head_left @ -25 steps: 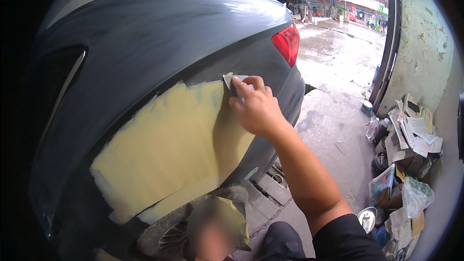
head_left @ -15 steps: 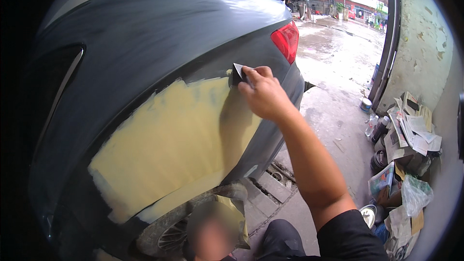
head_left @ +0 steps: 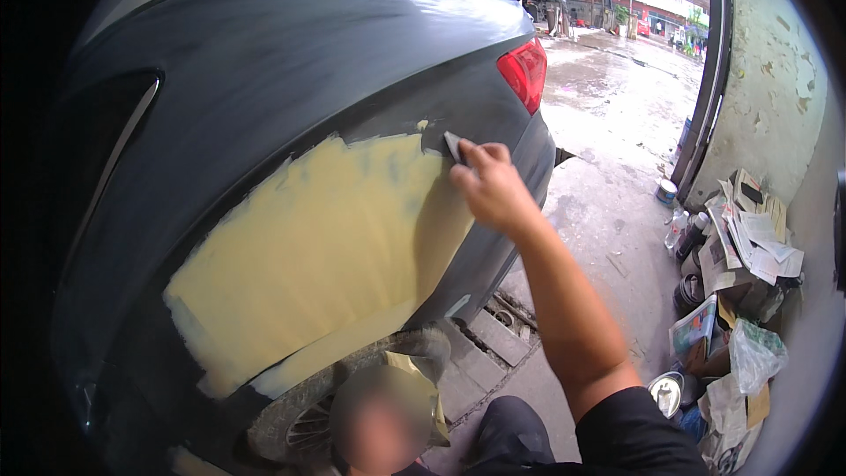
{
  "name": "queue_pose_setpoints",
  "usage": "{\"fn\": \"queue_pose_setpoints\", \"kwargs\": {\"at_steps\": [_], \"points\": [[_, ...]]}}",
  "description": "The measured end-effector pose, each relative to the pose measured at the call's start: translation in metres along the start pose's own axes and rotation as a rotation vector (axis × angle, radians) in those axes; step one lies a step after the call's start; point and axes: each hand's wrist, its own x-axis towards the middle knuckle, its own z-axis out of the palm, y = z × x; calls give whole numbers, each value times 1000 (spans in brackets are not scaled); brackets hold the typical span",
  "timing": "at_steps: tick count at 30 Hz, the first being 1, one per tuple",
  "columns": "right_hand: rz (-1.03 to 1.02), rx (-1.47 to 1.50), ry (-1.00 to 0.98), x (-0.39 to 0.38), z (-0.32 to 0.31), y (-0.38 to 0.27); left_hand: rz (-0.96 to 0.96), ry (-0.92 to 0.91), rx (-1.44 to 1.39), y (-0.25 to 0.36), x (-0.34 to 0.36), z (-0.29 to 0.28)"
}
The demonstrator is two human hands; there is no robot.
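The right hand (head_left: 490,187) reached up from 5 o'clock, its forearm running back to a black sleeve at the lower edge. Its fingers were pressed together, pinching a small grey spreader (head_left: 452,145) flat against the car (head_left: 291,53). The spreader sat at the 1 o'clock corner of the filler patch (head_left: 326,247), right where the yellow met the dark paint. The left hand was out of view.

The filler patch covered the rear quarter panel, a broad pale yellow field with ragged edges, stretching from 8 o'clock up toward the hand. A red taillight (head_left: 525,72) stood at 12 o'clock from the hand, near it. Below the patch, at 6 o'clock, part of a wheel (head_left: 304,423) showed. A pile of papers (head_left: 749,238), bottles and cans lay at 3 o'clock against the wall (head_left: 775,79), well apart from the car. Wet concrete floor (head_left: 608,203) lay between them.
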Motion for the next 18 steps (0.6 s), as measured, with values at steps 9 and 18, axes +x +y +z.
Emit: {"fn": "queue_pose_setpoints", "kwargs": {"at_steps": [9, 18], "points": [[-45, 123, 17, -17, -10, -29, 5, 46, -173, -12, -14, 7], [-158, -171, -50, -61, 20, -88, -71, 60, -266, -9, -9, -12]]}}
